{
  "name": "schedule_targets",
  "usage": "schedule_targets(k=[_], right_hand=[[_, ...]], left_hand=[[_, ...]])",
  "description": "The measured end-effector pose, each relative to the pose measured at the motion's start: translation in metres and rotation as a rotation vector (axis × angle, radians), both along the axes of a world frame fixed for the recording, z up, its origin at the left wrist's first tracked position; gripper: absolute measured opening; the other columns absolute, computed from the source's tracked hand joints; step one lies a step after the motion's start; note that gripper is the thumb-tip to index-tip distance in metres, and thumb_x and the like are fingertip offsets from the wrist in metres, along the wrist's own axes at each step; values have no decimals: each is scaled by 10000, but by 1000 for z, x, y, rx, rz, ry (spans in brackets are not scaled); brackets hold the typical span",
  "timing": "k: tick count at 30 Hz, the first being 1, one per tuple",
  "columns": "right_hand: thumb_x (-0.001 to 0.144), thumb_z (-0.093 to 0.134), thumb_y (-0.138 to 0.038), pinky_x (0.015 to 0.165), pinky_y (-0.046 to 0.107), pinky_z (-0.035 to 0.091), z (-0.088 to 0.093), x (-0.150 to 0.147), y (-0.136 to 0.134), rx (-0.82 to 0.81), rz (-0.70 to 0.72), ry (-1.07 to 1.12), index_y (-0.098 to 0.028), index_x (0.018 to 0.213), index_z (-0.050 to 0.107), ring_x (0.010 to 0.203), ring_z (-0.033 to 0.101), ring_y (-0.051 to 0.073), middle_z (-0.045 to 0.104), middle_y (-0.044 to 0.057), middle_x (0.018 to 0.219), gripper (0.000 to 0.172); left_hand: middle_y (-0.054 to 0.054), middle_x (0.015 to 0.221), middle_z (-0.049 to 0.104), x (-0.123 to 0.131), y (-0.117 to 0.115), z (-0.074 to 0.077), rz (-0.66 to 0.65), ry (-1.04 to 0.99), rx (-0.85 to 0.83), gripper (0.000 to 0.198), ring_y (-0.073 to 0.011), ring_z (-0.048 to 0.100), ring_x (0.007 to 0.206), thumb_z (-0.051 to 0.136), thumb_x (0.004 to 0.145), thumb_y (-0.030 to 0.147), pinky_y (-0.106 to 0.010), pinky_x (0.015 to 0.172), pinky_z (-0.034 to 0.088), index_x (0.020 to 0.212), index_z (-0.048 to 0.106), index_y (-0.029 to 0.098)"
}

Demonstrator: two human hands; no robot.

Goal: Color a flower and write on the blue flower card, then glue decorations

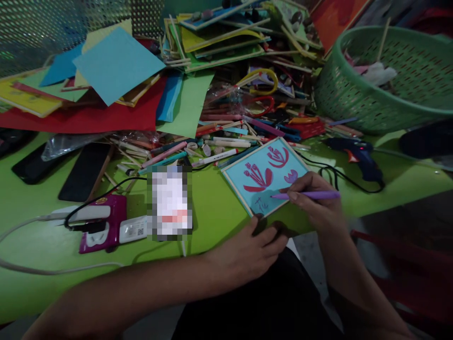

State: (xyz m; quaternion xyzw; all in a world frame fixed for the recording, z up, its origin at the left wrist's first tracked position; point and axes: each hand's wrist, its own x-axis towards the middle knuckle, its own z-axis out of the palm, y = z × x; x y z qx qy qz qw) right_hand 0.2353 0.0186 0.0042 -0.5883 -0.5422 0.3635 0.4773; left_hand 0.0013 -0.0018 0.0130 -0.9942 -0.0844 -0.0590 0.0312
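A light-blue card in a thin wooden stick frame (244, 172) lies tilted on the green table, bearing red and purple flower drawings and a few dark pen strokes. My right hand (314, 200) is closed around a purple marker (320, 194), its tip touching the card near those strokes. Below the card, my left hand (253, 250) has its fingers curled at the frame's lower corner, holding it by the edge. Part of that grip is in shadow.
Left of the card are a blurred-out lit phone (172, 203), a magenta power strip (109, 222) with cables, and a dark phone (86, 171). Behind lie scattered markers (215, 156) and stacked coloured papers (118, 63). A glue gun (361, 158) and green basket (354, 104) stand right.
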Motion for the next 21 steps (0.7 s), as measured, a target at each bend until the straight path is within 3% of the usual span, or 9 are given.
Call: schedule_targets(k=[6,13,21], right_hand=[[817,770,-337,537,290,414,2,-4,1,7,23,-54,-237,776,629,619,566,154,611,-9,711,178],[814,755,-333,639,341,492,3,-3,0,1,102,-26,-240,716,589,676,607,192,582,-10,672,213],[824,759,-349,569,296,419,6,-7,4,44,-5,-54,-234,733,609,621,529,149,574,-14,673,209]], left_hand=[[-1,1560,472,0,0,1,14,1,16,335,-235,451,1396,464,1005,276,-467,1075,442,1266,673,290],[-52,1568,451,0,1,1,-4,12,2,366,-269,424,1428,445,1008,233,-506,1075,435,1316,643,227],[-43,1567,462,0,3,4,-10,19,1,329,-260,435,1423,483,992,240,-493,1084,438,1251,687,249]])
